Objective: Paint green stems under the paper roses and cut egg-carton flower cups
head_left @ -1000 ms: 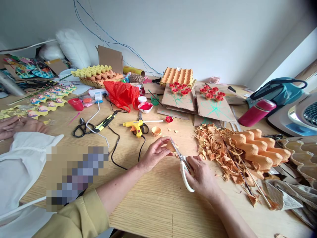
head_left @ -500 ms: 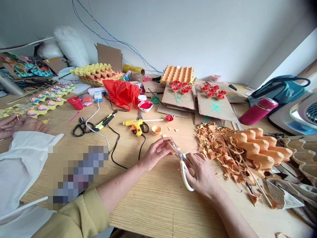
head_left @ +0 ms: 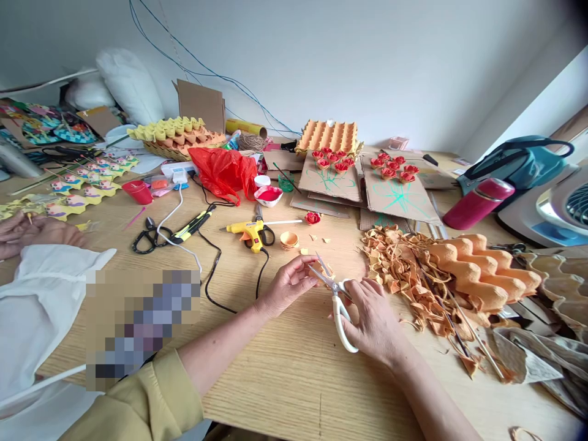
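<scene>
My right hand point(head_left: 373, 318) grips white-handled scissors point(head_left: 340, 315), their blades spread apart and pointing up and left. Between the fingertips of my left hand point(head_left: 293, 282) is a small orange egg-carton piece point(head_left: 327, 269), partly hidden behind the blades. Just beyond my left hand stand cut orange carton cups point(head_left: 289, 240), nested together, with small scraps around them. A red-painted carton flower point(head_left: 313, 218) lies a little farther back. To the right of my right hand spreads a heap of orange carton trimmings point(head_left: 397, 263).
A yellow glue gun point(head_left: 248, 231) with its black cord lies left of the cups. Cardboard sheets point(head_left: 399, 199) carrying red flowers stand behind. An orange egg tray point(head_left: 482, 269) and a pink bottle point(head_left: 478, 203) are at right. A co-worker's hands point(head_left: 43, 236) are at far left.
The scissor blades have opened wider around the carton piece. Both hands stay in nearly the same place, and the view has shifted very slightly.
</scene>
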Demonstrator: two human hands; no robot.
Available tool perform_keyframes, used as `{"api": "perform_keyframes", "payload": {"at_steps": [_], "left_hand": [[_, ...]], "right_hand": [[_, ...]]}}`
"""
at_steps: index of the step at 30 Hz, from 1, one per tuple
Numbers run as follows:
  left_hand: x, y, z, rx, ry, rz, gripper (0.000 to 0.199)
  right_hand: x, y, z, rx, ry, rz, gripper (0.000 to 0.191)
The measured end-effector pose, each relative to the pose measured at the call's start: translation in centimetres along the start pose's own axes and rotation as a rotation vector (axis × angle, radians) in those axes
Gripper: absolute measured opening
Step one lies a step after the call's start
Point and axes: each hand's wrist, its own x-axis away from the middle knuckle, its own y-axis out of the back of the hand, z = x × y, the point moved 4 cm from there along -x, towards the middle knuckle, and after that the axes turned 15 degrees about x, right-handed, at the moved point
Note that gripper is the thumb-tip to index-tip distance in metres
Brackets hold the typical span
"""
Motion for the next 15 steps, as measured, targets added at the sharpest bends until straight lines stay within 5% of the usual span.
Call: {"api": "perform_keyframes", "payload": {"at_steps": [15], "left_hand": [[-0.07, -0.11, -0.25, 0.044, -0.036, 0.044, 0.041]], "right_hand": [[0.32, 0.06, 0.1, -0.127, -0.01, -0.017, 0.029]]}}
